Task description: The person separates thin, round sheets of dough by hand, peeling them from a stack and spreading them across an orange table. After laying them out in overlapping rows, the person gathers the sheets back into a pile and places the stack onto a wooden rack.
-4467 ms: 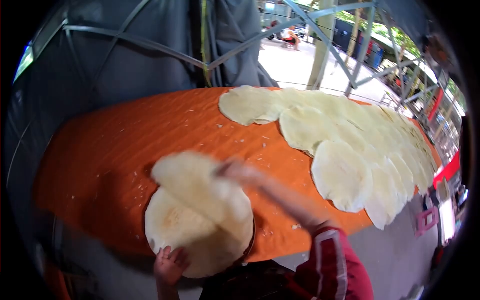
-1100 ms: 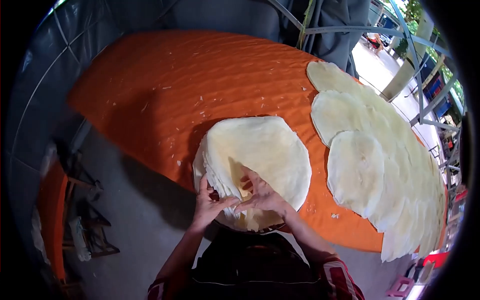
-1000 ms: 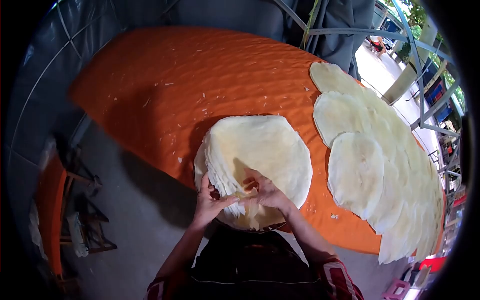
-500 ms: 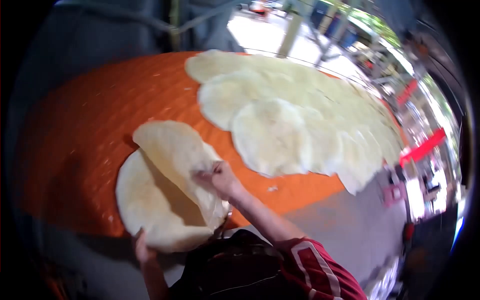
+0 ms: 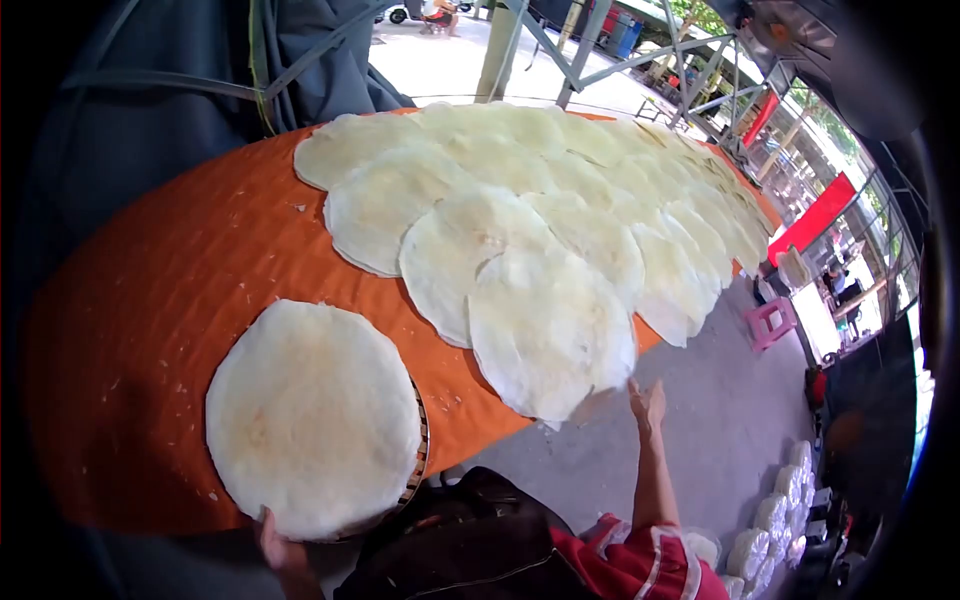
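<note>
A stack of thin, pale round flatbreads [image 5: 315, 415] lies on the near left of the orange cloth, on a woven tray [image 5: 417, 465] whose rim shows at the right. My left hand [image 5: 275, 548] grips the stack's near edge, thumb on top and the other fingers hidden beneath. One flatbread [image 5: 550, 335] is spread over others, its near edge hanging slightly past the cloth. Just beside that edge is my right hand [image 5: 650, 403], fingers stretched out and holding nothing. Many more flatbreads [image 5: 480, 140] overlap in rows towards the far right.
The orange cloth [image 5: 140, 290] covers a long table, with small pale crumbs on it. A dark curtain [image 5: 180, 120] and metal bars stand behind. On the floor at right are a pink stool [image 5: 770, 322] and several plastic-wrapped bundles [image 5: 770, 515]. A person [image 5: 440, 15] sits far off.
The flatbread my right hand was peeling from the stack now lies at the front of the overlapping rows. My right hand has moved right and let go. My left hand stays at the stack.
</note>
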`<state>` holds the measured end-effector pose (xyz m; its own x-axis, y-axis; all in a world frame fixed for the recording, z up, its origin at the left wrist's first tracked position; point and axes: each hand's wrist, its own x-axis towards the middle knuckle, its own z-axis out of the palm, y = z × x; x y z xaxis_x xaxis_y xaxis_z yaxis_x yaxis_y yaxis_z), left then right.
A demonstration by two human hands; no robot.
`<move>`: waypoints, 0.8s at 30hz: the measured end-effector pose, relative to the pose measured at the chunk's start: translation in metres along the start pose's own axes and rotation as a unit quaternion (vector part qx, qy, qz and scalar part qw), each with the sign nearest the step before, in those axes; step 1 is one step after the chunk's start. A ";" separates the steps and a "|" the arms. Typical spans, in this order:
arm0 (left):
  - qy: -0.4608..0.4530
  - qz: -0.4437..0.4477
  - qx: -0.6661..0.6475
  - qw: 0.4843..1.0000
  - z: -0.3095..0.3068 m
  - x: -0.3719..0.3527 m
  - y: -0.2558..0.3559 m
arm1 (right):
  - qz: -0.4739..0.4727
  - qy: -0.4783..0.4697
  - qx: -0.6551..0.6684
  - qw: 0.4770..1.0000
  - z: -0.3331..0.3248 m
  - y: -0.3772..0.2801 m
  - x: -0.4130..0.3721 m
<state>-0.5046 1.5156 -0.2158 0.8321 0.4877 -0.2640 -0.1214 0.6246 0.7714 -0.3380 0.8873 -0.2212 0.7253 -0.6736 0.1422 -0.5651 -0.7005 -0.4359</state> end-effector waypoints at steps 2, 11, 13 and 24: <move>-0.052 0.053 0.013 0.997 0.038 -0.017 0.016 | -0.066 -0.016 0.074 0.995 -0.020 -0.051 -0.019; -0.058 0.110 0.187 0.974 0.084 -0.005 0.032 | -0.497 -0.574 0.313 0.570 0.008 -0.348 -0.274; -0.050 0.081 0.173 0.980 0.082 -0.003 0.032 | -0.528 -0.570 0.336 0.532 0.017 -0.372 -0.309; -0.053 0.049 0.101 0.992 0.055 -0.008 0.031 | -0.347 -0.661 0.218 0.628 0.048 -0.377 -0.330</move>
<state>-0.4858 1.4976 -0.1577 0.8752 0.4668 -0.1269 -0.1034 0.4368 0.8936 -0.3453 1.3848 -0.1468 0.5935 0.7453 -0.3039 0.0203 -0.3913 -0.9201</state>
